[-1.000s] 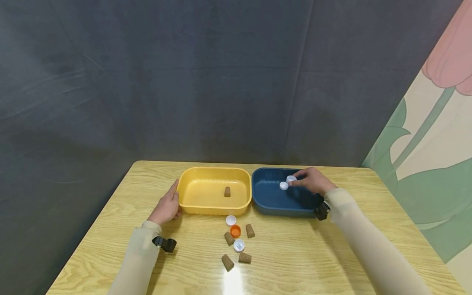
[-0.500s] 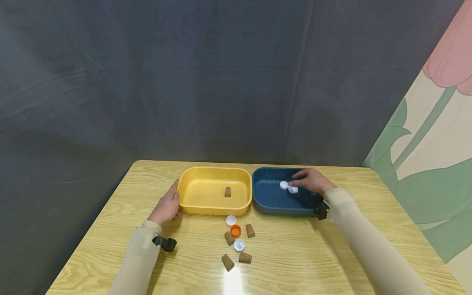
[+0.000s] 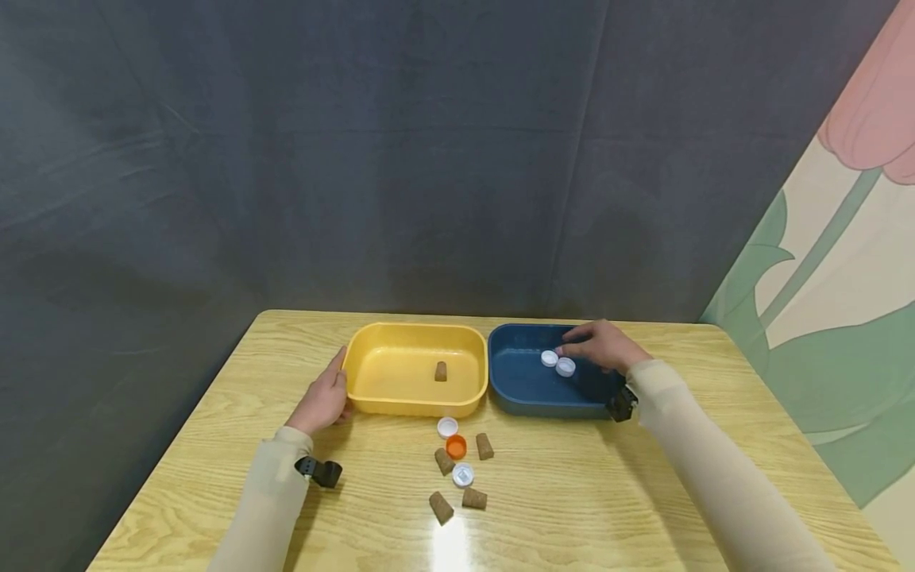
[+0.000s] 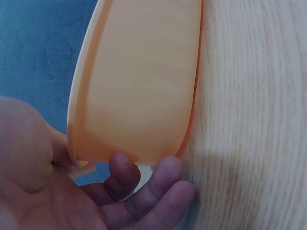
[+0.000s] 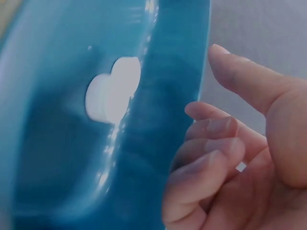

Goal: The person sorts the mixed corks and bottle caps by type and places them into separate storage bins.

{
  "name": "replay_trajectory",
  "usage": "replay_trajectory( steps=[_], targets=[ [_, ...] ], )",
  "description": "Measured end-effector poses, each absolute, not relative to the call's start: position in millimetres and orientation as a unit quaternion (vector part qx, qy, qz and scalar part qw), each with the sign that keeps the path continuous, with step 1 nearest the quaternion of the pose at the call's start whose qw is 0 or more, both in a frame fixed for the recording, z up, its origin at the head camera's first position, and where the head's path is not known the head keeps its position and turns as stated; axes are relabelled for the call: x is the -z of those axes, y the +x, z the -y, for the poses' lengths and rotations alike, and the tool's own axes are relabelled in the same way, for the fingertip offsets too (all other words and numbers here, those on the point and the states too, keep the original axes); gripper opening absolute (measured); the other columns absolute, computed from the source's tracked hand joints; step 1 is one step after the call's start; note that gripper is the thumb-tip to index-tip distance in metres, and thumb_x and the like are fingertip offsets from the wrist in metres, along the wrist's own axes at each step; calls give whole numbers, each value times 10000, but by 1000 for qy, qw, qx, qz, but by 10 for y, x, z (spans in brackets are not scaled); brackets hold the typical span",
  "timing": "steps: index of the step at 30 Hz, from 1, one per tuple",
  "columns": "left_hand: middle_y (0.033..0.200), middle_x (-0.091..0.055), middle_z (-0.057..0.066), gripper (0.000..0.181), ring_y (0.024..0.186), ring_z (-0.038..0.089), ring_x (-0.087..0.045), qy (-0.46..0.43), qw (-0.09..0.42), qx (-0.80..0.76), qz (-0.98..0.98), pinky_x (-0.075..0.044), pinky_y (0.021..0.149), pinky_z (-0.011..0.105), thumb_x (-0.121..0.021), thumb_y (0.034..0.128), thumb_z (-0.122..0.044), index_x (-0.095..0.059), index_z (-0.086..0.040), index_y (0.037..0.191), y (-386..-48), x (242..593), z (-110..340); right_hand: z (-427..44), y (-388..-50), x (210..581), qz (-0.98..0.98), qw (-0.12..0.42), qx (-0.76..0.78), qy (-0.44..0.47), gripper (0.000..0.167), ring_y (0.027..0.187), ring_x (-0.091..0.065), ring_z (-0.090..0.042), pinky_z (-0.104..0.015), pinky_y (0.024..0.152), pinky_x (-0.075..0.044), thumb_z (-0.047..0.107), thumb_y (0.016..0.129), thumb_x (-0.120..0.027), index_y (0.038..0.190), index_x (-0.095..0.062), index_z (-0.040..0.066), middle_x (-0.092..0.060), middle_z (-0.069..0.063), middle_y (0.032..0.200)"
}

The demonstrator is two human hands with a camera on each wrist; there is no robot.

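Observation:
At the left end of the yellow plastic bin (image 3: 379,407), my left hand (image 3: 322,401) holds the side. In the left wrist view its fingertips (image 4: 169,168) meet the end wall and the thumb lies by the rim. A brown cork (image 3: 441,372) sits inside that bin. Over the dark blue bin (image 3: 529,409), my right hand (image 3: 604,348) hovers with thumb and index finger apart, gripping nothing. Below its fingertips, one white bottle cap (image 3: 549,358) touches a second white cap (image 3: 565,367) on the blue floor; both also show in the right wrist view.
In front of the bins lie several corks (image 3: 441,508), an orange cap (image 3: 456,446) and two more white caps (image 3: 463,475) on the wooden table (image 3: 572,508). The bins stand side by side. A dark cloth (image 3: 429,159) hangs behind the table.
My right hand has let go of a white cap, which dropped onto the blue bin's floor beside the other; the hand has lifted slightly. The left hand stays put.

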State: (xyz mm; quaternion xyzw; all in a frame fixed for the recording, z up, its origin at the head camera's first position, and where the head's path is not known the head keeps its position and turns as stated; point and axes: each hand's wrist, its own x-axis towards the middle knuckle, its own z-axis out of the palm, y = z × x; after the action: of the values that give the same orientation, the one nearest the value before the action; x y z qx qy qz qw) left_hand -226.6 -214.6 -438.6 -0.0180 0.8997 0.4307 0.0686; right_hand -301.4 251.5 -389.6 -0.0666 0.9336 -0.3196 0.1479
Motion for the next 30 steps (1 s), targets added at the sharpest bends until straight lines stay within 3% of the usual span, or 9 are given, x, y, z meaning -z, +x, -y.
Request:
replay_trajectory(
  steps=[4,7,10,12,20,30],
  targets=[
    [844,-549,193,548,668,249,-588,-16,69,-429,-900,-528,626,366,-182,1108,-222,-29,-127,1626,-2257,4374,2142,-2452,-2953,3847,-929,141,332,-82,608,1000,-557,-341,-432,694,-534,395,918,-723,1385,-592,29,-503,-250,1394],
    [846,-552,193,548,673,251,-592,-17,70,-429,-900,-529,630,364,-183,1109,-227,-26,-140,1627,-2252,4368,2140,-2389,-2889,3813,-925,137,341,-101,613,763,-514,-251,-346,569,-459,415,900,-739,1382,-606,60,-621,-178,1072],
    [843,-551,195,549,674,252,-591,-16,71,-429,-901,-530,631,368,-180,1109,-222,-18,-139,1627,-2254,4370,2148,-2310,-2810,3783,-916,140,356,-118,621,590,-399,-177,-313,491,-377,444,881,-752,1379,-617,97,-541,-70,779],
    [846,-551,190,547,677,251,-591,-18,71,-429,-900,-531,634,368,-177,1109,-226,-21,-146,1627,-2258,4371,2151,-2254,-2756,3773,-909,143,369,-133,624,517,-335,-153,-296,459,-346,458,864,-766,1368,-629,116,-462,-37,678],
    [841,-556,194,550,688,255,-593,-16,70,-426,-902,-532,635,373,-180,1105,-213,-25,-126,1625,-2271,4360,2157,-2013,-2477,3801,-878,156,396,-220,577,447,-321,-108,-261,435,-336,417,855,-786,1335,-659,122,-531,-15,676],
    [844,-549,163,553,700,249,-601,-22,84,-424,-901,-530,643,358,-207,1102,-222,-56,-135,1627,-2281,4331,2182,-1633,-2096,4085,-843,180,396,-316,525,594,-447,-46,-213,560,-374,362,843,-813,1291,-683,120,-538,74,680]
  ],
)
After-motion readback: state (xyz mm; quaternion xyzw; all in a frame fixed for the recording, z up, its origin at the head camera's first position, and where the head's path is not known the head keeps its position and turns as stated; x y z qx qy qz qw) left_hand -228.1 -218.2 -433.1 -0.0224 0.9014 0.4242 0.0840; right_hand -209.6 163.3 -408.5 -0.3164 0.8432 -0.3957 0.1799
